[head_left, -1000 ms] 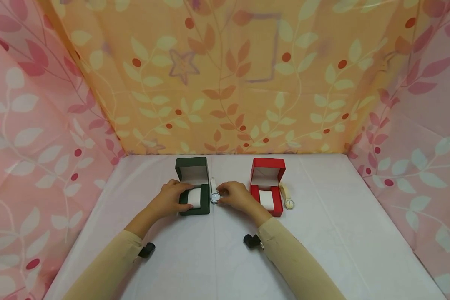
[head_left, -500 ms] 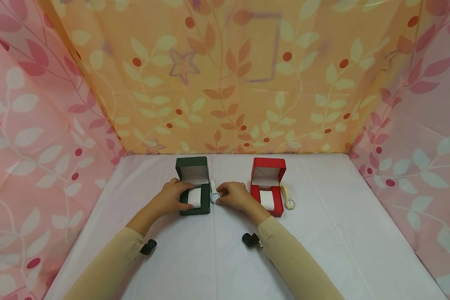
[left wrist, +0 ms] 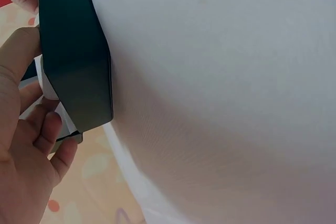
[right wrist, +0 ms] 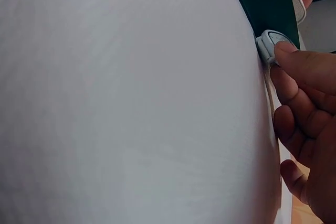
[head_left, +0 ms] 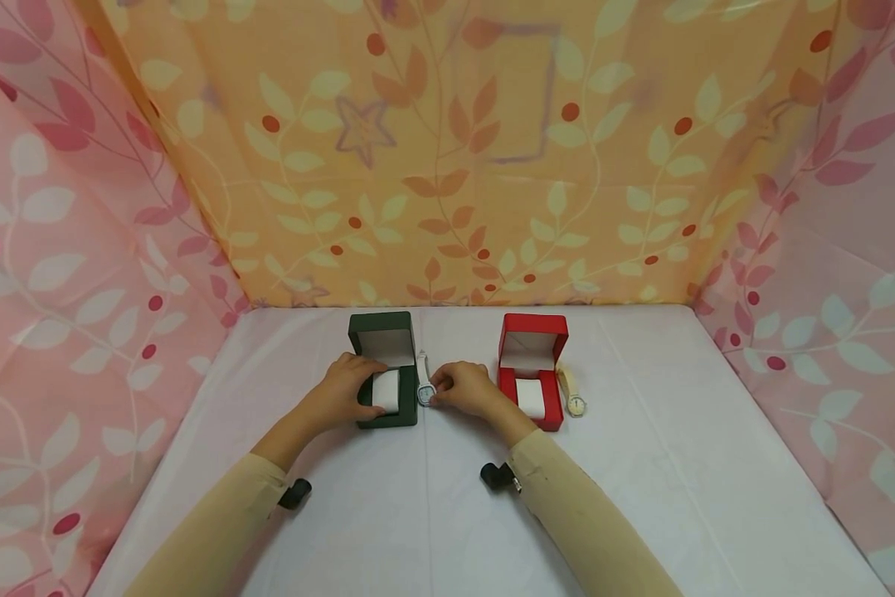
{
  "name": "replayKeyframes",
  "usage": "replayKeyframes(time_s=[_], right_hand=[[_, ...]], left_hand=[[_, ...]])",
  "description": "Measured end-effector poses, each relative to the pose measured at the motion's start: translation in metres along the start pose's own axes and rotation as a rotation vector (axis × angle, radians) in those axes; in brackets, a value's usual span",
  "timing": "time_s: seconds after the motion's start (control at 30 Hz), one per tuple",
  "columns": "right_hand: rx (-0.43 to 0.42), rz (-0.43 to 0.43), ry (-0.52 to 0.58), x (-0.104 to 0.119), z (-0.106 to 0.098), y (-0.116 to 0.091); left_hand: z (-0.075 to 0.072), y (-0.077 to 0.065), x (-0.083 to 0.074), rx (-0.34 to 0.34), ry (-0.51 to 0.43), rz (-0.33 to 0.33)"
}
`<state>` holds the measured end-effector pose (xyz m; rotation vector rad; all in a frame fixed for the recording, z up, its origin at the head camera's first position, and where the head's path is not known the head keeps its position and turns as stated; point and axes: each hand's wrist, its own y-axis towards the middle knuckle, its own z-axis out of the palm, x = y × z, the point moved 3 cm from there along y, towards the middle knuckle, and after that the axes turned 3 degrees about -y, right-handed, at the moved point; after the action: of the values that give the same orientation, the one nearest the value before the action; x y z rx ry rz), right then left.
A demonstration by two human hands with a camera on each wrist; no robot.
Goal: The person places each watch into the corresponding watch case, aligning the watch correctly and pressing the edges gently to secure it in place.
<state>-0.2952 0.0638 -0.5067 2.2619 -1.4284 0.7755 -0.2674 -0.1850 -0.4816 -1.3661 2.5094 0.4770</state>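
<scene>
My left hand reaches into the open dark green watch box and holds the white watch cushion between thumb and fingers. In the left wrist view, the box's green side wall hides part of the cushion. My right hand pinches the case of a white-strapped wristwatch beside the box's right side. The right wrist view has the thumb over the watch face, fingers underneath, close against the green wall. The strap runs away toward the back of the table.
An open red watch box with a white cushion stands to the right. Beside it lies a cream-strapped wristwatch. The white-covered table is enclosed by floral cloth walls.
The cushion has risen slightly in the green box with my left hand. The watch in my right hand has shifted a little left, toward that box. The red box has stayed put.
</scene>
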Motion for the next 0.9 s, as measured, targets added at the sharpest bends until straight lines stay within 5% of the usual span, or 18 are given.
replayKeyframes(time_s=[0.63,0.9], right_hand=[[-0.043,-0.02,0.272,0.001,-0.014,-0.015],[-0.057,0.022,0.333,0.009,-0.026,-0.027]], left_hand=[[0.0,-0.008,-0.006,-0.124,0.01,0.078],[-0.001,-0.011,-0.007,-0.149,0.025,0.062]])
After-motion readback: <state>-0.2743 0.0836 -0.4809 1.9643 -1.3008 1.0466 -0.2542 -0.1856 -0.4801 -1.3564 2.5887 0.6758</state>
